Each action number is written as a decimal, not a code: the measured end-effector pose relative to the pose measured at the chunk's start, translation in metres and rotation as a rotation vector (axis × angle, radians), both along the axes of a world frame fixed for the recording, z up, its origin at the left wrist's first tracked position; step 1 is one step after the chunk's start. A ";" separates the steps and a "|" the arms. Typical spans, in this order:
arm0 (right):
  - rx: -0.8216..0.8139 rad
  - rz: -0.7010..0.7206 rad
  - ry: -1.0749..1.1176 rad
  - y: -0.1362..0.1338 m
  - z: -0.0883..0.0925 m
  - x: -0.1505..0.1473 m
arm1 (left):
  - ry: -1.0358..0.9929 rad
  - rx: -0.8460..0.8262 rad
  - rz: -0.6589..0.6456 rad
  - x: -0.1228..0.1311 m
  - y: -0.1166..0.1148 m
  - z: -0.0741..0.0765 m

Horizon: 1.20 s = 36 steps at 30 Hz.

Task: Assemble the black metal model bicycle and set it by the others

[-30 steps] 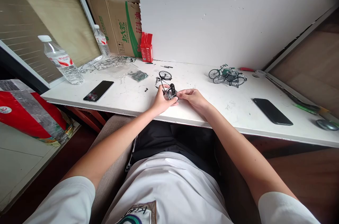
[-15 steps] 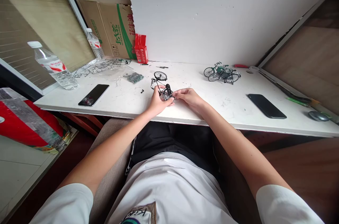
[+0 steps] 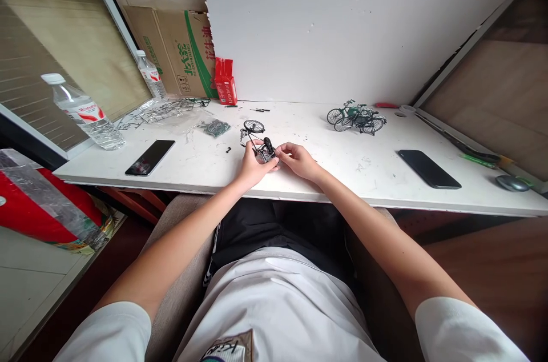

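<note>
A small black model bicycle [image 3: 256, 135] is held tilted just above the white table, one wheel pointing away from me. My left hand [image 3: 254, 166] wraps its fingers and thumb around the rear-wheel end. My right hand [image 3: 298, 159] pinches with thumb and forefinger at the same end, from the right side. Whether a tiny part sits between those fingertips is too small to make out. A little black piece [image 3: 228, 149] lies on the table left of the bicycle.
Finished-looking model bicycles [image 3: 357, 117] stand at the back right. Phones lie left [image 3: 150, 157] and right [image 3: 428, 169]. A water bottle [image 3: 88, 113], part frames [image 3: 171, 109], a bagged part set [image 3: 216, 128], a red box [image 3: 225, 82] and a mouse [image 3: 512, 182] are around.
The view has shifted slightly. Both hands stay at the bicycle's rear end, with the right fingertips still pinching there; the grip looks much the same.
</note>
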State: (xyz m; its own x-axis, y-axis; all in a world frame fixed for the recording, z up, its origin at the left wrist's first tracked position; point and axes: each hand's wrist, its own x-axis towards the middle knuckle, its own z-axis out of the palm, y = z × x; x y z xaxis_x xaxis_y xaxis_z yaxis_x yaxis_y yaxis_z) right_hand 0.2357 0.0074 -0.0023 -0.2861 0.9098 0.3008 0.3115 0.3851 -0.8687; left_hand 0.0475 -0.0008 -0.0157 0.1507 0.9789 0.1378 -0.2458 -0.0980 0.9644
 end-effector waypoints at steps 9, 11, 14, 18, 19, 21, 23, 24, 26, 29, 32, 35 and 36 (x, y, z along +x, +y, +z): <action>0.033 -0.005 -0.030 -0.004 -0.001 0.000 | -0.004 -0.004 -0.012 0.000 -0.003 0.004; 0.030 -0.010 -0.035 -0.005 -0.001 -0.001 | -0.007 -0.001 -0.017 0.000 -0.003 0.004; 0.036 -0.018 -0.047 -0.007 0.000 -0.003 | -0.020 0.002 -0.026 -0.001 -0.003 0.003; 0.064 -0.014 -0.049 -0.008 0.000 -0.004 | -0.040 -0.002 -0.037 -0.001 -0.003 0.003; 0.069 -0.014 -0.048 -0.008 -0.001 -0.004 | -0.043 -0.003 -0.040 -0.001 -0.003 0.004; 0.069 -0.015 -0.044 -0.009 -0.001 -0.004 | -0.047 -0.005 -0.042 -0.001 -0.003 0.004; 0.056 -0.013 -0.032 -0.009 -0.001 -0.004 | -0.059 -0.008 -0.043 -0.002 -0.003 0.003; 0.050 -0.011 -0.024 -0.009 -0.002 -0.004 | -0.067 -0.008 -0.045 -0.002 -0.003 0.003; 0.045 -0.012 -0.014 -0.009 -0.003 -0.004 | -0.082 -0.007 -0.055 -0.003 -0.001 0.001; 0.056 -0.017 -0.021 -0.007 -0.006 -0.004 | -0.083 -0.005 -0.070 -0.004 0.000 -0.001; 0.068 -0.014 -0.035 -0.006 -0.007 -0.003 | -0.082 -0.008 -0.074 -0.005 0.000 -0.001; 0.086 -0.008 -0.041 -0.007 -0.005 -0.003 | -0.098 -0.014 -0.074 -0.004 -0.002 0.002; 0.092 -0.007 -0.039 -0.007 -0.004 -0.003 | -0.102 -0.017 -0.074 -0.004 -0.002 0.003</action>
State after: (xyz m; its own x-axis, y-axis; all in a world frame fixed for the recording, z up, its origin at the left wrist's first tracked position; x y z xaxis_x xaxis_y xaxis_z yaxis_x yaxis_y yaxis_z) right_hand 0.2328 0.0000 -0.0062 -0.2934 0.8808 0.3717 0.3474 0.4605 -0.8169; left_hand 0.0433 -0.0033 -0.0129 0.2083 0.9680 0.1397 -0.3488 -0.0599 0.9353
